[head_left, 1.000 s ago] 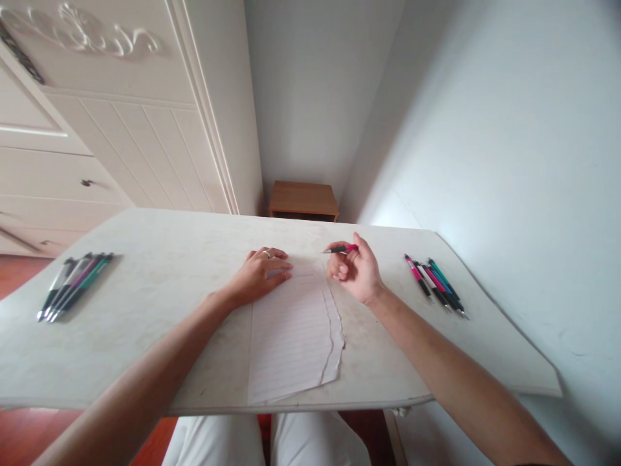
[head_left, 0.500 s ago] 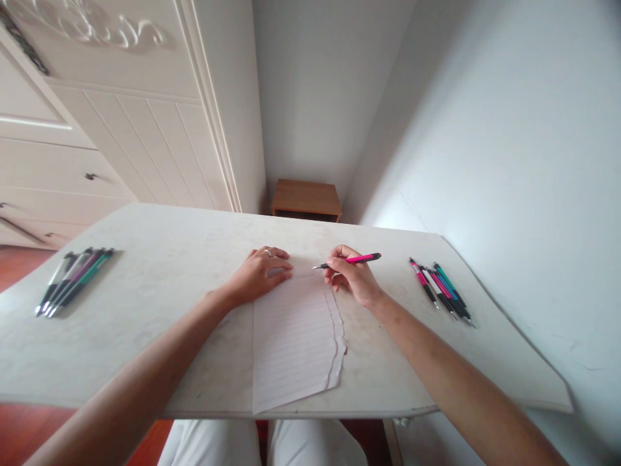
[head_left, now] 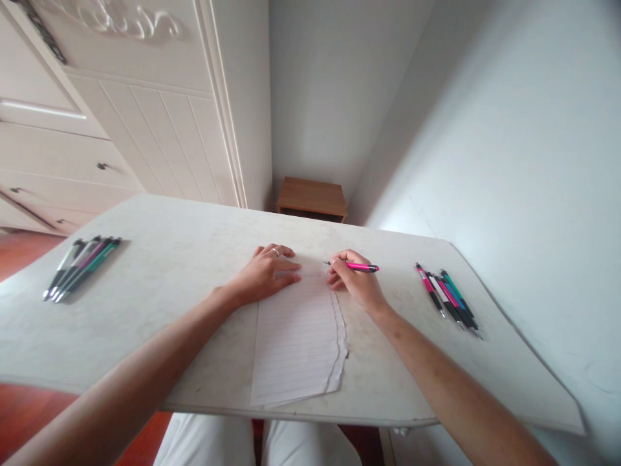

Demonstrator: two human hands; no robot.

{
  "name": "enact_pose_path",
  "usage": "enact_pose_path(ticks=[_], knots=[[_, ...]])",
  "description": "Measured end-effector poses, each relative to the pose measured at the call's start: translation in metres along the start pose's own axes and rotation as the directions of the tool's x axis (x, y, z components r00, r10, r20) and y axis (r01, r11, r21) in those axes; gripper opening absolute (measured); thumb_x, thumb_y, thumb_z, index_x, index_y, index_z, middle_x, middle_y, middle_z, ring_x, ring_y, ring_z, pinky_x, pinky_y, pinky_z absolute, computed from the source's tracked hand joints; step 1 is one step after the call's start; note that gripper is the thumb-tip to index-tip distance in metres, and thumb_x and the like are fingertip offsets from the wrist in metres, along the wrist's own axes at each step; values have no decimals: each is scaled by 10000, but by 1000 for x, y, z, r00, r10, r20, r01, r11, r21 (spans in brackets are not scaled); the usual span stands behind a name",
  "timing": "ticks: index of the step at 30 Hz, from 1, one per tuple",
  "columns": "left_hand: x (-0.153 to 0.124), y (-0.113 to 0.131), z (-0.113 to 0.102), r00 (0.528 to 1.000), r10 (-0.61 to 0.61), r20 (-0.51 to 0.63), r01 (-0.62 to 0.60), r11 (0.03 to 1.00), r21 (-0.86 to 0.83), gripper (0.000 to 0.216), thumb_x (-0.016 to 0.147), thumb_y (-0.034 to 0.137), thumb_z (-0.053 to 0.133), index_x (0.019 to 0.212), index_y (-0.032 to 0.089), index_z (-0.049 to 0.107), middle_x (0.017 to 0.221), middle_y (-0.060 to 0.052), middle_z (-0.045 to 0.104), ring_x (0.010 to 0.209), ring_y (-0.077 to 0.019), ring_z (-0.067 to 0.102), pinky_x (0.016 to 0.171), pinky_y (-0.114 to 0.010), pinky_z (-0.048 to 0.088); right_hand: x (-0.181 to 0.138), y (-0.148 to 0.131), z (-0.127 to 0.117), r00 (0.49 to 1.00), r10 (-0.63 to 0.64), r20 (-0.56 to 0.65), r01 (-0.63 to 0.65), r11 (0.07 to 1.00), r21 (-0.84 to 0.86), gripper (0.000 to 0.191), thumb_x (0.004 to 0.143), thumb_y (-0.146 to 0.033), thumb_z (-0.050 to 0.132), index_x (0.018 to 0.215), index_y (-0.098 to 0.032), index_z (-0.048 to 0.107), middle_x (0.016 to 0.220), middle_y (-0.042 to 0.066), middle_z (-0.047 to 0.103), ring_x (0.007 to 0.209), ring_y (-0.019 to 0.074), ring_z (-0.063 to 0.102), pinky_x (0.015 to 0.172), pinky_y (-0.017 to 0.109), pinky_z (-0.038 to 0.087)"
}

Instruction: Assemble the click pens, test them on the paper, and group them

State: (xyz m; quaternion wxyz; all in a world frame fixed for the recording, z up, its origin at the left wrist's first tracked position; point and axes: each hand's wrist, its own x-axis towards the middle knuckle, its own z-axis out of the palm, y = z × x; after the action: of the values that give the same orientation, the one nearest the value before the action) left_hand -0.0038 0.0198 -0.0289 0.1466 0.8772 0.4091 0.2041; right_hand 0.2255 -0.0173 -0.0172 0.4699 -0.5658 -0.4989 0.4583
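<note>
Several lined paper sheets with torn right edges lie on the white table. My left hand rests on their upper left corner, fingers spread, a ring on one finger. A pink and black pen is pinched in my right hand, near the top right of the sheets. Its tip points left, over the upper part of the page; whether it touches the paper I cannot tell. Faint marks show near the top line.
Several pens in white, purple and green lie bunched at the table's left. More pens, pink, white, blue and green, lie at the right near the wall. A white cabinet and a small wooden stand are beyond the table.
The pen in my right hand has tilted and its tip sits slightly farther right and higher. My left hand stays on the paper. The whole view has shifted and turned a little.
</note>
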Motion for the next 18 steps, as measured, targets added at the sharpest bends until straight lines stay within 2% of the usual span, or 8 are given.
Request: enact_pose_path(ticks=[6,11,18], knots=[[1,0,2,1000,-2,-28,2,1000,-6,278,860,459,637,1014,262,758,1220,-73,646,1167,-278,546,1015,-457,364,3,3,-3,995,-28,94,32,999,-42,228,726,-366,744,845,-189,664,650,10,669,579,142,658,522,238,571],[2,-1,4,999,-13,-39,12,1000,-26,274,847,477,646,994,269,749,1212,-62,645,1159,-269,546,1019,-449,367,3,3,-8,997,-5,83,20,983,-181,115,747,-297,666,721,-188,640,509,-4,625,429,122,586,397,195,464],[3,-1,3,999,-29,-33,28,998,-49,265,828,460,668,986,264,752,1201,-58,647,1150,-278,551,1026,-460,359,3,8,-8,990,-87,111,112,962,-249,131,780,-312,612,736,-190,634,516,-4,627,403,115,559,361,184,394]])
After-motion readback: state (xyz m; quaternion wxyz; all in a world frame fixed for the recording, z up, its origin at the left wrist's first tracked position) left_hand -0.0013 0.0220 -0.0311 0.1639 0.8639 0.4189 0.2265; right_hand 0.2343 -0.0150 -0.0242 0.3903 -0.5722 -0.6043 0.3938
